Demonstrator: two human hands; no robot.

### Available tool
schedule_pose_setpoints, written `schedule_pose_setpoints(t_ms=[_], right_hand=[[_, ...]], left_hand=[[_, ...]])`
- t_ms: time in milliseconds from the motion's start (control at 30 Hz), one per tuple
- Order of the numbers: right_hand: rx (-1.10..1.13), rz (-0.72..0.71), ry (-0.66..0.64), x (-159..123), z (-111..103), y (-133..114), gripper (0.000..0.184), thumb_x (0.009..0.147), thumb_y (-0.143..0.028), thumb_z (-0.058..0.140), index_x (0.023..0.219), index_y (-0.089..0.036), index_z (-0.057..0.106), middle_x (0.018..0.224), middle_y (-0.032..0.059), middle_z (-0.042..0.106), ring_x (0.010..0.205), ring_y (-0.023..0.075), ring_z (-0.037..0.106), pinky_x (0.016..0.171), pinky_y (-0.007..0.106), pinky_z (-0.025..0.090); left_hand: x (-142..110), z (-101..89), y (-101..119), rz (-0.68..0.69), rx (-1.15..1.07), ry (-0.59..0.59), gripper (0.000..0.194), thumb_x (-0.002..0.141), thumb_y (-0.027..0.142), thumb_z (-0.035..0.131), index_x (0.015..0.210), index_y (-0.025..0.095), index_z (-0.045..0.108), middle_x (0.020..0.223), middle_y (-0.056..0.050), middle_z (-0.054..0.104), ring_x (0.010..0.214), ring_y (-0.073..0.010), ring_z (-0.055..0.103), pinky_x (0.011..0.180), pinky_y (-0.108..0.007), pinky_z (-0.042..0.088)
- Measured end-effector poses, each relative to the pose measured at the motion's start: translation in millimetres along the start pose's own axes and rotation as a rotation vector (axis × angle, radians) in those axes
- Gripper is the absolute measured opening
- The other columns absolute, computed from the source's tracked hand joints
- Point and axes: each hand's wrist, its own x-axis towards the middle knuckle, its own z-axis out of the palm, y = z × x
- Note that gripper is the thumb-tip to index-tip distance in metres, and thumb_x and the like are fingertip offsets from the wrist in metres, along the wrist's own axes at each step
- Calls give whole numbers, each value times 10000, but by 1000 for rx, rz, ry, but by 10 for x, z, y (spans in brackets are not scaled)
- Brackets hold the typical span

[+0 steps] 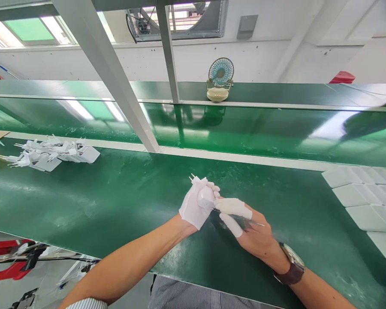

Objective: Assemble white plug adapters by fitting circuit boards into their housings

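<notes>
My left hand (194, 204), in a white glove, is closed around a white plug adapter (206, 197). Two prongs of the adapter poke out past the far side of the glove. White finger covers sit on some fingers of my right hand (249, 225), which pinches slim metal tweezers (256, 222). The tips of the tweezers are at the near right side of the adapter; whether they touch it I cannot tell. Both hands are close together above the green work surface (128, 201).
At the left lies a pile of white plug parts (51, 152). White trays (369, 195) stand in rows at the right. A slanting white post (125, 94) meets the bench's back rail. Behind, a small fan (221, 77) stands on a shelf.
</notes>
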Motion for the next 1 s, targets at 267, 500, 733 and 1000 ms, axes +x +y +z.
schedule_pose_setpoints(t_ms=[267, 500, 733, 1000], right_hand=[[5, -34, 98, 17, -56, -12, 372, 871, -1, 662, 1165, -227, 693, 1132, 93, 757, 1019, 211, 733, 904, 348, 631], [-50, -2, 46, -23, -52, 36, 334, 881, -43, 683, 1161, -226, 689, 1157, 86, 739, 1038, 201, 719, 920, 337, 623], [-39, -16, 33, -29, -32, 77, 358, 885, -40, 678, 1190, -226, 684, 1159, 84, 734, 1045, 193, 714, 901, 318, 628], [2, -30, 110, -42, -47, 82, 398, 874, -10, 669, 1208, -226, 677, 1189, 87, 734, 1094, 209, 711, 975, 349, 608]], left_hand=[[-12, 1, 201, 18, -215, -97, 243, 947, 325, 629, 770, 170, 567, 829, -44, 533, 887, -198, 618, 736, -303, 606], [-17, -7, 188, 32, -205, -140, 276, 983, 349, 575, 781, 162, 552, 828, -37, 506, 873, -182, 604, 746, -291, 610], [-20, 26, 197, 92, -119, -124, 274, 954, 397, 634, 840, 149, 612, 842, -53, 541, 792, -172, 603, 702, -293, 568], [-35, -28, 140, 203, 248, -31, 379, 833, 282, 808, 1131, 95, 668, 905, -81, 647, 803, -190, 653, 731, -341, 559]])
